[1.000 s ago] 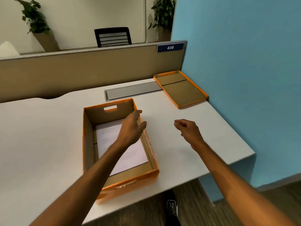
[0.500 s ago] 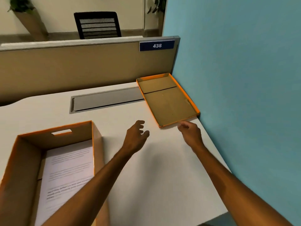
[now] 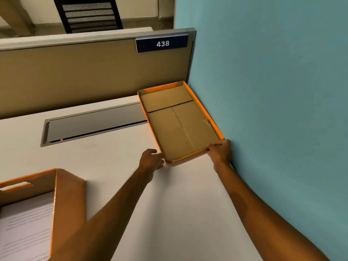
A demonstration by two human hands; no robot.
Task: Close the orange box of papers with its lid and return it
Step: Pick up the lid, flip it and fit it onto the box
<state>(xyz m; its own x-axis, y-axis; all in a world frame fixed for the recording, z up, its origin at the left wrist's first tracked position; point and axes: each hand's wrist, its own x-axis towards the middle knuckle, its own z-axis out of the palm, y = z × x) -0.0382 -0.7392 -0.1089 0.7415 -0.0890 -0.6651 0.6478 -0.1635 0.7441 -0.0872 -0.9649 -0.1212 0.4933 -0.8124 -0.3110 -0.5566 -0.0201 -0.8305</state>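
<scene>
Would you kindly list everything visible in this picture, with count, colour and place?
lid: one, orange with brown cardboard inside, lying open side up in the far right desk corner against the blue wall.
box: one, orange, open, near left on the desk.
papers: white printed stack, inside the box.
desk: one, white.
cable tray cover: one, grey, set into the desk's far edge.
sign 438: one, dark blue, on the tan partition.
chair: one, black, beyond the partition.
left hand: at the lid's near left corner.
right hand: gripping the lid's near right corner.
</scene>
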